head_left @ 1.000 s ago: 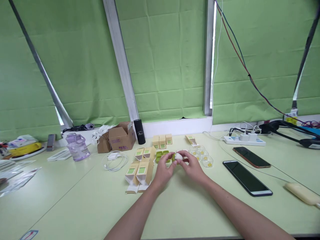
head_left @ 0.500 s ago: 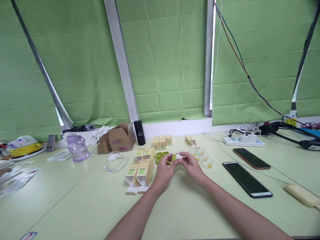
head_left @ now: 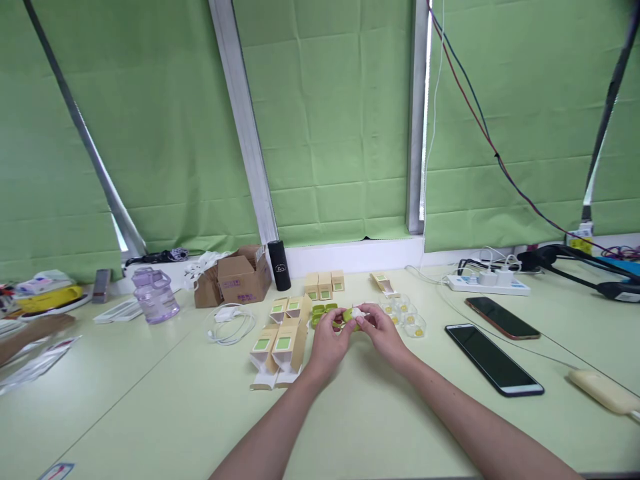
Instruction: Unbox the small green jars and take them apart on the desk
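My left hand (head_left: 326, 343) and my right hand (head_left: 384, 332) meet over the pale green table (head_left: 360, 413), fingers pinched together on a small green-and-white piece (head_left: 353, 315). Just behind the hands lie small green trays (head_left: 320, 311) and several clear plastic cups with yellow centres (head_left: 410, 316). To the left of my left hand lie tan cartons with green labels (head_left: 280, 343), their end flaps open. Three more small tan cartons (head_left: 325, 283) stand upright further back.
Two phones (head_left: 493, 360) lie to the right, with a power strip (head_left: 487, 283) behind them. A brown cardboard box (head_left: 239, 275), a black cylinder (head_left: 279, 265), a white cable (head_left: 229, 321) and a purple bottle (head_left: 154, 295) stand at left. Another person's hand (head_left: 30, 331) shows at the far left edge.
The small piece between my fingers has turned so that more green shows. Both hands stay almost in place. Another person's hand has come into view at the far left.
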A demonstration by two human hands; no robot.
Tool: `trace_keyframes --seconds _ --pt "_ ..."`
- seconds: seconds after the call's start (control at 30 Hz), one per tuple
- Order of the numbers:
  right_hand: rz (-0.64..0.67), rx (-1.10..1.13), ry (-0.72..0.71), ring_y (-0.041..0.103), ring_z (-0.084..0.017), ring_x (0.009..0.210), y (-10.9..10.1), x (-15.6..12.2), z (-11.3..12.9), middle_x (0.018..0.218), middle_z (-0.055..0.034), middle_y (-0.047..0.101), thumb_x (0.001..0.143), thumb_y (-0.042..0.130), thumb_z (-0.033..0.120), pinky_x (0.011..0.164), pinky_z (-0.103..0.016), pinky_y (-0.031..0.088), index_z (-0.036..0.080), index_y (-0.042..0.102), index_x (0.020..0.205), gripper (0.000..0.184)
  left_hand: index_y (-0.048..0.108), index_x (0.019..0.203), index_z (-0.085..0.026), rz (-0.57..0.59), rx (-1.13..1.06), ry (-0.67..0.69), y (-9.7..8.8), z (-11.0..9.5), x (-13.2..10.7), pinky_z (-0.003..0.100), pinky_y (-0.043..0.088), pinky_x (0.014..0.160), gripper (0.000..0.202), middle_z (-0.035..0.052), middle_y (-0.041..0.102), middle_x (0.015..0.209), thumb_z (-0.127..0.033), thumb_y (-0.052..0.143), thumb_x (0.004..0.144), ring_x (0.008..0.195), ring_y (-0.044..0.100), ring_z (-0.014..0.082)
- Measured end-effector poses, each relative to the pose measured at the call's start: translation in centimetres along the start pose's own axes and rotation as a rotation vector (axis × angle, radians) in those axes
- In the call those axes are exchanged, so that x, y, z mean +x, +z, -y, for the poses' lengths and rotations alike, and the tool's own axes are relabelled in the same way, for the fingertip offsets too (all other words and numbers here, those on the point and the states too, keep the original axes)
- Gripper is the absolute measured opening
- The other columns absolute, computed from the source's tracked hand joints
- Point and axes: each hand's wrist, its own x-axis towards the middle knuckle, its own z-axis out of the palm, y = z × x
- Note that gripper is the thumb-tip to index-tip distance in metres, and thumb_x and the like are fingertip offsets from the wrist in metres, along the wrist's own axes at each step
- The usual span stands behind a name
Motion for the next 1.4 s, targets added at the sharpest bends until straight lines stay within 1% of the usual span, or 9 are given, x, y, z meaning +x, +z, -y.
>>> trace_keyframes --seconds 0.13,0.23,0.3,0.47,0.6,0.77,0.93,1.2,1.4 --pt "-0.106 0.199 0.12 0.07 -0.022 0.078 -1.0 0.7 0.5 0.089 -0.0037 0.072 0.072 0.079 0.067 0.084 -0.044 0.059 0.023 0.065 0.106 0.057 0.069 0.114 -0.015 -0.041 -0.026 -0.015 -0.2 0.6 0.2 0.038 0.053 0.084 0.039 0.0144 0.072 0.109 -0.044 0.069 0.088 0.1 0.068 0.0258" --pt "-0.126 0.341 0.171 0.068 -0.02 0.073 -2.1 1.2 1.1 0.078 -0.0012 0.069 0.069 0.083 0.063 0.084 -0.041 0.058 0.021 0.068 0.093 0.051 0.069 0.116 -0.016 -0.069 -0.105 -0.022 -0.2 0.9 0.4 0.036 0.054 0.085 0.039 0.0139 0.072 0.112 -0.042 0.071 0.086 0.102 0.068 0.025" --pt "-0.102 0.44 0.218 0.068 -0.02 0.073 -2.5 1.2 1.5 0.081 -0.0028 0.071 0.071 0.084 0.06 0.084 -0.041 0.058 0.02 0.07 0.088 0.046 0.068 0.117 -0.017 -0.078 -0.175 -0.024 -0.1 1.0 0.5 0.035 0.054 0.086 0.04 0.0136 0.072 0.114 -0.04 0.073 0.085 0.104 0.068 0.0247" --pt "-0.043 0.576 0.334 0.07 -0.021 0.081 -2.2 0.7 2.3 0.098 -0.0069 0.074 0.079 0.079 0.049 0.083 -0.039 0.059 0.02 0.074 0.094 0.034 0.067 0.12 -0.017 -0.095 -0.263 -0.042 -0.2 1.1 0.7 0.036 0.055 0.088 0.045 0.0146 0.071 0.119 -0.039 0.077 0.082 0.11 0.066 0.0259" --pt "-0.017 0.597 0.338 0.071 -0.021 0.082 -2.1 0.6 2.5 0.099 -0.0063 0.074 0.083 0.076 0.045 0.079 -0.037 0.058 0.021 0.073 0.097 0.029 0.067 0.121 -0.017 -0.119 -0.27 -0.059 -0.3 1.3 0.7 0.038 0.055 0.09 0.048 0.0146 0.07 0.121 -0.04 0.079 0.081 0.113 0.065 0.0269" --pt "0.008 0.607 0.329 0.071 -0.022 0.083 -2.1 0.5 2.6 0.096 -0.0064 0.075 0.082 0.078 0.049 0.077 -0.037 0.057 0.021 0.071 0.097 0.032 0.066 0.123 -0.019 -0.111 -0.29 -0.048 -0.3 1.4 0.6 0.038 0.054 0.092 0.048 0.0137 0.069 0.124 -0.038 0.078 0.082 0.115 0.064 0.0268" --pt "0.015 0.596 0.318 0.07 -0.021 0.081 -1.9 0.5 2.9 0.094 -0.0056 0.075 0.077 0.082 0.049 0.076 -0.036 0.056 0.022 0.069 0.096 0.036 0.067 0.122 -0.019 -0.116 -0.295 -0.048 -0.3 1.3 0.6 0.039 0.055 0.091 0.047 0.0137 0.07 0.121 -0.039 0.079 0.081 0.113 0.065 0.0271" --pt "-0.063 0.482 0.241 0.067 -0.018 0.079 -1.7 0.3 3.2 0.088 0.0003 0.07 0.063 0.091 0.034 0.075 -0.035 0.056 0.025 0.069 0.104 0.048 0.066 0.123 -0.018 -0.115 -0.265 -0.029 -0.2 1.1 0.5 0.037 0.055 0.091 0.046 0.0141 0.069 0.124 -0.039 0.077 0.083 0.114 0.065 0.0264" --pt "-0.081 0.35 0.162 0.065 -0.021 0.085 -1.6 0.4 3.5 0.091 -0.002 0.07 0.059 0.089 0.029 0.077 -0.037 0.056 0.023 0.07 0.099 0.045 0.067 0.122 -0.018 -0.113 -0.265 -0.014 -0.2 1.2 0.5 0.035 0.055 0.089 0.044 0.0137 0.07 0.123 -0.038 0.076 0.084 0.112 0.065 0.0249"
